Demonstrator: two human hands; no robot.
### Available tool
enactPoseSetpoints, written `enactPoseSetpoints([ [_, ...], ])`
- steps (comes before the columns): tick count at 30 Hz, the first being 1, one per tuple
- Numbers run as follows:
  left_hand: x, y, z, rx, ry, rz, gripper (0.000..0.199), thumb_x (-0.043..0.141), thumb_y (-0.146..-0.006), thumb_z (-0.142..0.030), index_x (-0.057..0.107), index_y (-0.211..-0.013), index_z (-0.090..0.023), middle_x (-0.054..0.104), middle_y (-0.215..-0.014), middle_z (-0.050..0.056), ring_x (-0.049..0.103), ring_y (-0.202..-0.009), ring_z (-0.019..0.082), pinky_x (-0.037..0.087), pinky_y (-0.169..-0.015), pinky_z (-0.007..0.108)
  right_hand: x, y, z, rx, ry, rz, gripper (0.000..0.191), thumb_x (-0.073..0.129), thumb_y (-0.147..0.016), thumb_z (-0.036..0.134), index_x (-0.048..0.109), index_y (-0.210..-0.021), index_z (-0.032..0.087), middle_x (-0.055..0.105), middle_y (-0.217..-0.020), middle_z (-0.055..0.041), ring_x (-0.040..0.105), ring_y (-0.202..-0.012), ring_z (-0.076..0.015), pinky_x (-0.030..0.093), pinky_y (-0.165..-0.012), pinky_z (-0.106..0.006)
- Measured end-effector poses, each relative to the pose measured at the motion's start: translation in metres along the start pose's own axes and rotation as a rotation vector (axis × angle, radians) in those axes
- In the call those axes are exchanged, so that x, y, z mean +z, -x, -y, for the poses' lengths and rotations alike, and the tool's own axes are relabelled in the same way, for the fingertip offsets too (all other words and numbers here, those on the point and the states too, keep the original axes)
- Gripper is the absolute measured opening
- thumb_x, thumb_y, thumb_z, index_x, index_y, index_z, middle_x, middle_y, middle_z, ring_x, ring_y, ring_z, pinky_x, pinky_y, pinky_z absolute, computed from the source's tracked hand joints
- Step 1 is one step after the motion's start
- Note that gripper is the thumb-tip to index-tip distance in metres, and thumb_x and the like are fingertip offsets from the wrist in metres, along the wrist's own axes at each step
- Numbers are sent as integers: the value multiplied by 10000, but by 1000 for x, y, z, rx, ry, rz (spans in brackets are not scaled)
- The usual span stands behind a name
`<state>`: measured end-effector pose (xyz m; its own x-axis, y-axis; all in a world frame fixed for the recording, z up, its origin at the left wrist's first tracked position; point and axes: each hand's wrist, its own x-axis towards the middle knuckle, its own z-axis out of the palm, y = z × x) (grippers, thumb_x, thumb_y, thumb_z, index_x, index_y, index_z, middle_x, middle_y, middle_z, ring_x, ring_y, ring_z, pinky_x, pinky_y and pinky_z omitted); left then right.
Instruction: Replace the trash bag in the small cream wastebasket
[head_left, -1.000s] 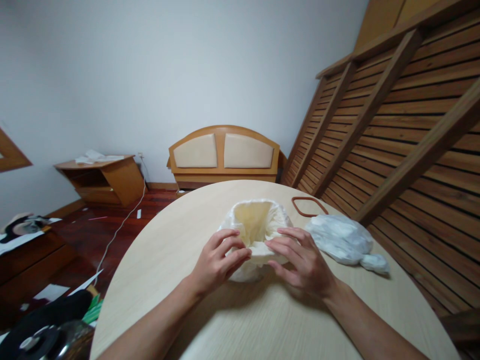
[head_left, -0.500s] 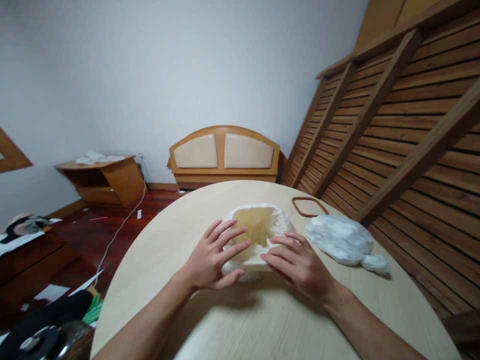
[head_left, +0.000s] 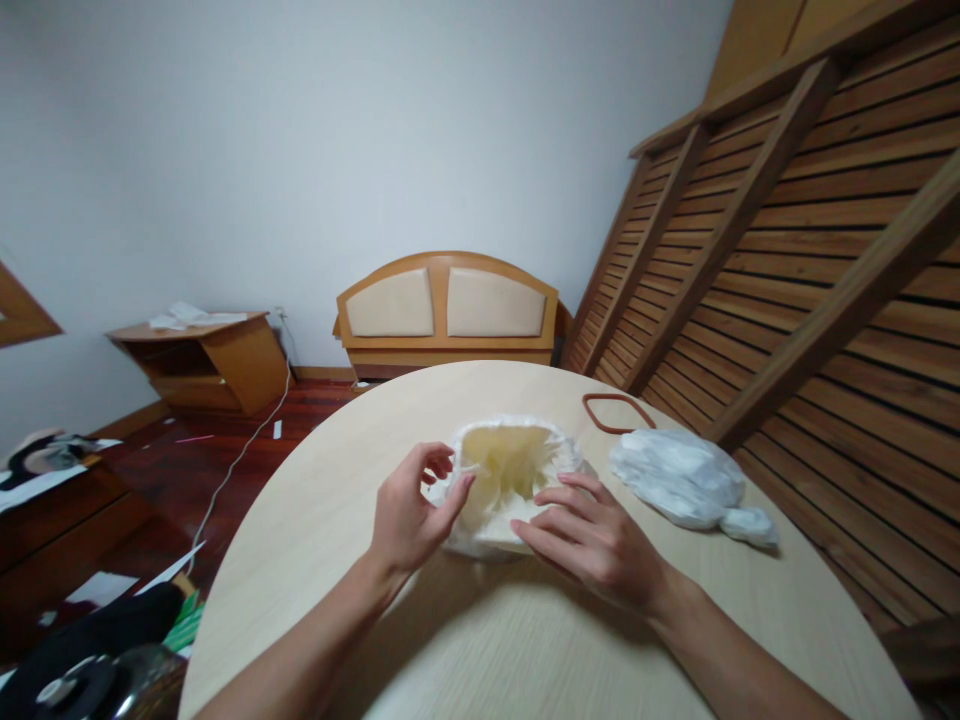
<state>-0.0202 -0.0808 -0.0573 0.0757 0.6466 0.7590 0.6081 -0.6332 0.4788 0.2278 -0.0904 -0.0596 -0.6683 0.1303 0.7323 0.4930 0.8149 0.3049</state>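
A container lined with a thin white plastic bag (head_left: 517,430) stands on the round pale table (head_left: 322,480), its mouth facing up and its inside yellowish. The bag is folded over the rim. My left hand (head_left: 416,510) is at the left side of the rim, thumb on the inner edge and curled fingers outside, with bag film between them. On the near right part of the rim rests my right hand (head_left: 592,535), its fingers slightly apart over the film. A brown rounded frame (head_left: 619,399) lies flat behind a bundle of white plastic bags (head_left: 679,475) on the right.
Slatted wood panels (head_left: 750,290) lean along the right side. Beyond the table are a headboard (head_left: 450,350) and a low wooden cabinet (head_left: 240,370). A dark lidded pot (head_left: 97,690) and scattered papers are at the lower left.
My left hand has drawn back left from over the opening, and its spread fingers have closed round the rim. My right hand has shifted slightly left. More of the opening shows.
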Motion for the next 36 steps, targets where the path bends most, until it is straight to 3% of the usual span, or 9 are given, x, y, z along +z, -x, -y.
enactPoseSetpoints([
  [6, 5, 2, -5, -259, 95, 77, 200, 618, -909, -348, 545, -1026, -203, 661, -790, -9, 638, -626, 120, 525, -541, 220, 2, 2, -1, -13, -22, 6, 163, 581, -993, 158, 731, -1025, 212, 727, -756, 29, 656, -906, -161, 424, -1011, -375],
  [15, 10, 6, -9, -305, 187, 3, 256, 646, -871, -330, 519, -1051, -200, 644, -784, -20, 636, -642, 118, 526, -542, 211, 5, 5, -4, 102, -61, 78, 150, 582, -957, 181, 700, -1047, 204, 763, -984, -21, 629, -1061, -210, 377, -1080, -414],
  [21, 14, 11, -15, -310, 261, 46, 272, 637, -887, -309, 502, -1100, -206, 620, -773, -38, 623, -630, 107, 527, -553, 208, 3, -4, 10, 209, -109, 181, 395, 663, -897, 316, 632, -1267, 182, 717, -1232, -83, 580, -1204, -270, 344, -1129, -519],
  [24, 15, 14, -15, -299, 292, 69, 271, 623, -901, -297, 494, -1123, -210, 610, -784, -38, 624, -654, 108, 546, -591, 221, 5, -9, 20, 181, -108, 162, 270, 650, -933, 324, 670, -1175, 206, 726, -1212, -58, 594, -1182, -245, 364, -1121, -496],
  [27, 15, 14, -16, -305, 323, 69, 294, 616, -906, -292, 485, -1156, -209, 590, -770, -47, 614, -664, 107, 549, -633, 233, 8, -11, 23, 132, -107, 119, 110, 609, -973, 248, 695, -1036, 223, 758, -1064, -2, 629, -1090, -200, 360, -1118, -453],
  [31, 16, 12, -16, -406, 394, 47, 358, 635, -885, -326, 483, -1183, -199, 569, -766, -49, 596, -657, 108, 518, -618, 230, 9, -9, 18, 105, -106, 116, 143, 577, -980, 179, 696, -1049, 216, 751, -892, 10, 649, -988, -184, 366, -1104, -444],
  [36, 18, 9, -22, -547, 490, 33, 448, 681, -831, -388, 487, -1178, -182, 548, -756, -51, 580, -648, 116, 484, -589, 228, 8, -8, 20, 202, -134, 122, 133, 612, -944, 209, 686, -1055, 201, 751, -954, -20, 650, -1007, -210, 374, -1090, -459],
])
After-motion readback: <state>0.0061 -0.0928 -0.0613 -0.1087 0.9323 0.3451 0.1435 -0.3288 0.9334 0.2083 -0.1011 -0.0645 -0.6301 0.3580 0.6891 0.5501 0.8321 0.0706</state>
